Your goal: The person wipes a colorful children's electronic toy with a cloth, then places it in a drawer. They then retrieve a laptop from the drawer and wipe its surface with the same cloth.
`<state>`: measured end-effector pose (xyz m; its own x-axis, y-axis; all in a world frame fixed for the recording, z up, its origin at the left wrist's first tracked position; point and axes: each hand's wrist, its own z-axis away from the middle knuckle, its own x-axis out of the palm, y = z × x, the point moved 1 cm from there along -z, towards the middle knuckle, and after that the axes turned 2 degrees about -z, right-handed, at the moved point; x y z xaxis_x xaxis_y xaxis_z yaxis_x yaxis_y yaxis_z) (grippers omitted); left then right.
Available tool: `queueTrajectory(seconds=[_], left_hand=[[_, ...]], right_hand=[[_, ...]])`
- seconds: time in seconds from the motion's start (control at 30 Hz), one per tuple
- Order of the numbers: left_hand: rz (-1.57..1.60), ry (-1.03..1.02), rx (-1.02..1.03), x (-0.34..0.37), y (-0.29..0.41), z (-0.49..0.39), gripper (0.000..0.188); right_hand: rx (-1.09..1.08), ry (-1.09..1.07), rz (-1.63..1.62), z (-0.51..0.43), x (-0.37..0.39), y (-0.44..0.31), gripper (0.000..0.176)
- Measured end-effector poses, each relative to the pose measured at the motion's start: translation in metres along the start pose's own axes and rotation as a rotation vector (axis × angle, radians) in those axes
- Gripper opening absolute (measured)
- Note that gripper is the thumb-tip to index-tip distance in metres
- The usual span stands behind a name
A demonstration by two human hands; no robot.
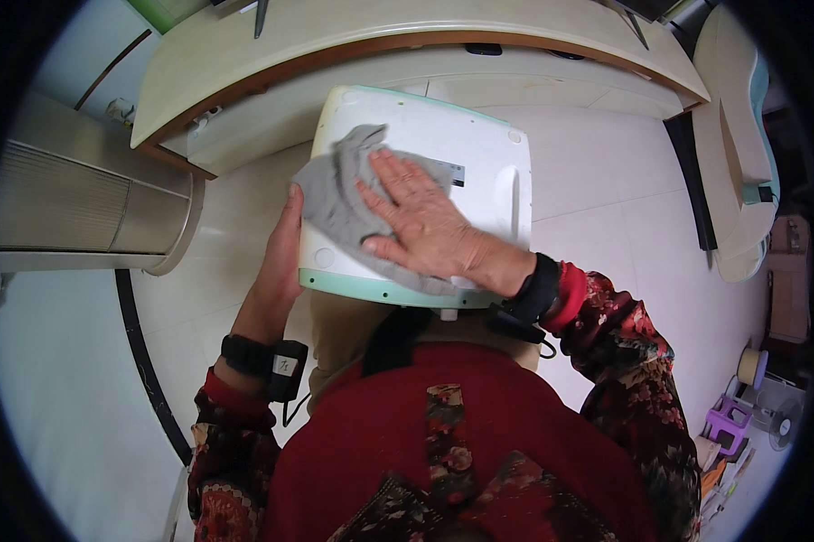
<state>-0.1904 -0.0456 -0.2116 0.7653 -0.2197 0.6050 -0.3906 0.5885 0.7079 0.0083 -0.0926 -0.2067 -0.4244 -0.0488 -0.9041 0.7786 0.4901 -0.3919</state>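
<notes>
A white plastic appliance housing with pale green edges (pixel 481 217) rests across the person's lap, a flat face with round pads and a recessed grip turned up. My left hand (pixel 285 237) holds its left side, thumb at the edge; the other fingers are hidden beneath or behind it. My right hand (pixel 420 217) lies flat with spread fingers on a grey cloth (pixel 332 203), pressing it to the white face. The cloth covers much of the left half and partly overlaps a dark printed label (pixel 458 175). What is under the cloth cannot be seen.
Beyond the housing runs a long cream cabinet with a brown edge (pixel 407 42). A rounded cabinet with a ribbed front (pixel 61 196) stands at left. On the right are a curved cream unit (pixel 732 169), a purple plastic stool (pixel 727 423) and a fan (pixel 783 423). Light floor tiles (pixel 597 237) lie below.
</notes>
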Motion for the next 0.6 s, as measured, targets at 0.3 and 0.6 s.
queueTrajectory(seconds=[0.3, 0.6], left_hand=[[0.063, 0.139, -0.130, -0.002, 0.001, 0.005, 0.076], [-0.404, 0.063, 0.087, -0.005, -0.010, 0.003, 0.052]], right_hand=[[-0.337, -0.142, -0.142, 0.017, -0.003, -0.043, 0.056], [0.040, -0.214, -0.125, 0.126, -0.023, -0.014, 0.066]])
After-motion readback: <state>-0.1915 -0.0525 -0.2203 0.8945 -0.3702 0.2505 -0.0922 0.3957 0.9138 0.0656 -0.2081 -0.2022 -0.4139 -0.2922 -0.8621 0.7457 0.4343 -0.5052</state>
